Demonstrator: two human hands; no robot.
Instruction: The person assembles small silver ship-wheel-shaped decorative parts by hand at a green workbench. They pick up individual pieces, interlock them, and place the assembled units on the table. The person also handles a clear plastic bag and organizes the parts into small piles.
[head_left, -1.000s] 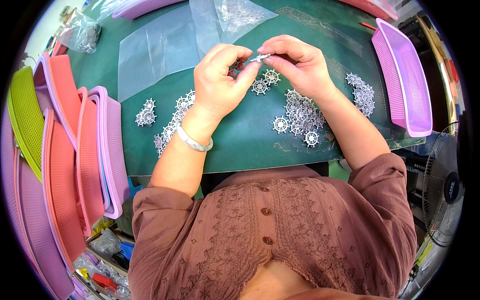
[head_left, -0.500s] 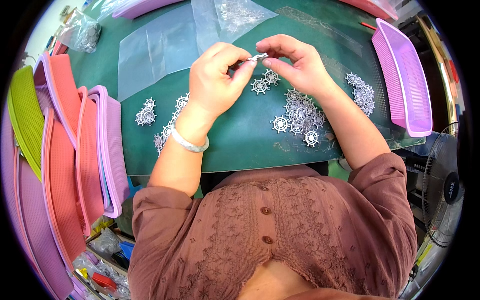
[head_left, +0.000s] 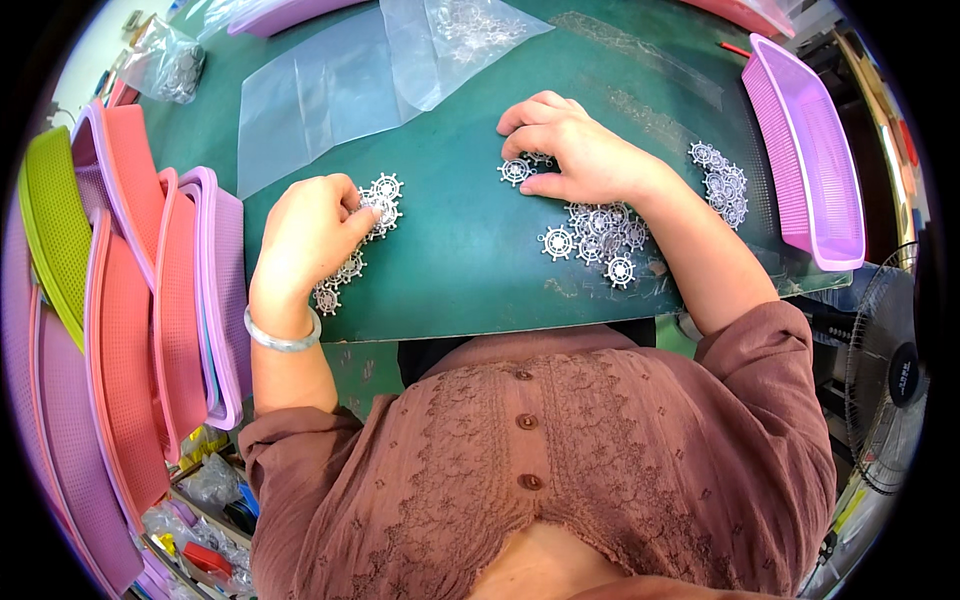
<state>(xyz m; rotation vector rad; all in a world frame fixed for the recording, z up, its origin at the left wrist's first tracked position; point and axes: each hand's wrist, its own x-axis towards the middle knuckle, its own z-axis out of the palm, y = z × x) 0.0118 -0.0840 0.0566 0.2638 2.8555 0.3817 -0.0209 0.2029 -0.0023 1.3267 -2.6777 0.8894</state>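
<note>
Silver ship's-wheel charms lie in several groups on the green mat. My left hand (head_left: 312, 232) is at the left group of charms (head_left: 384, 190), fingers curled and thumb against its edge. Whatever is between those fingertips is hidden, and the hand covers part of the group. Over a small pair of charms, my right hand (head_left: 580, 150) arches with thumb and fingers apart. One wheel charm (head_left: 516, 171) shows between them, flat on the mat; the other is partly covered. Just below the right hand is a larger heap of charms (head_left: 606, 232).
Another charm group (head_left: 724, 183) lies right, beside a pink-purple basket (head_left: 805, 160). Clear plastic sheets (head_left: 320, 105) and a bag of small metal parts (head_left: 470, 35) are at the back. Stacked coloured baskets (head_left: 130, 300) crowd the left edge; a fan (head_left: 885, 370) stands right.
My hands have parted from the small metal piece they held together. The left has moved down-left to the left charms; the right has lowered over the small pair.
</note>
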